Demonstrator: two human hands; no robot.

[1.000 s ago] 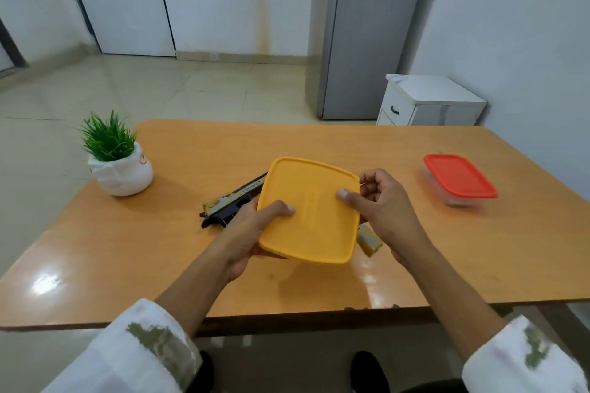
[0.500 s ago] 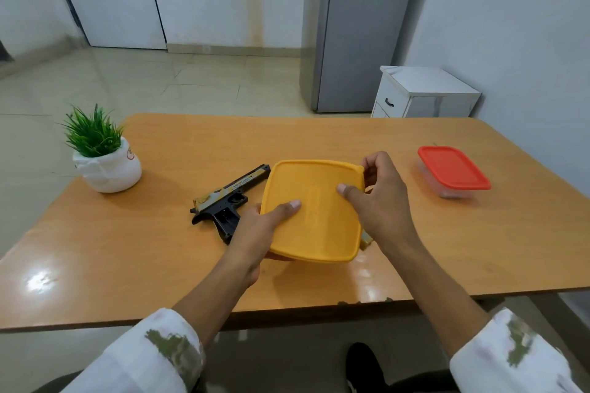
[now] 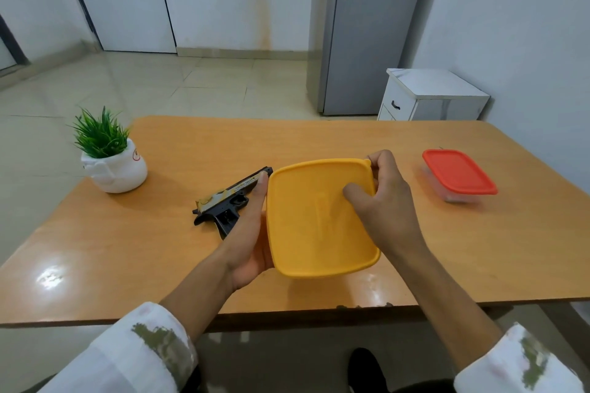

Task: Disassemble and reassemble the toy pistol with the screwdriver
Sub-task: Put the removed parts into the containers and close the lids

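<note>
yellow lid (image 3: 319, 220), red lid (image 3: 458, 172), black-and-tan camouflage toy pistol (image 3: 228, 201), orange-brown table (image 3: 127, 242), white pot (image 3: 118, 171)

Your yellow lid (image 3: 319, 220) looks like smooth, matt plastic. The table (image 3: 127, 249) is wood-toned with a glossy, reflective top. The toy pistol (image 3: 228, 204) has a dull black plastic grip. The red-lidded box (image 3: 458, 174) is plastic with a clear body.
</note>
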